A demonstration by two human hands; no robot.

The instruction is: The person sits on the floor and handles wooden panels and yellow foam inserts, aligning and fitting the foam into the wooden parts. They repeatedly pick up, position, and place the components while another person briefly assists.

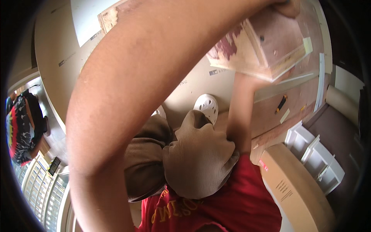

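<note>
A box-like wooden piece (251, 46), bare wood with dark red patches and a reddish panel, is tilted at the upper right. My right hand (262, 80) is at its near lower edge and supports it from below, the fingers mostly hidden behind it. My left arm stretches across the view from the lower left. At its end my left hand (290, 9) is curled closed by the far side of the piece, partly cut off by the picture's rim. Something dark shows there, too little to name.
Printed beige board (181, 87) covers the floor under my feet. A black-and-orange utility knife (281, 104) lies to the right on a wooden surface. Further right are a cardboard box (290, 189) and white plastic trays (315, 158). A person in patterned clothing (25, 127) is at the far left.
</note>
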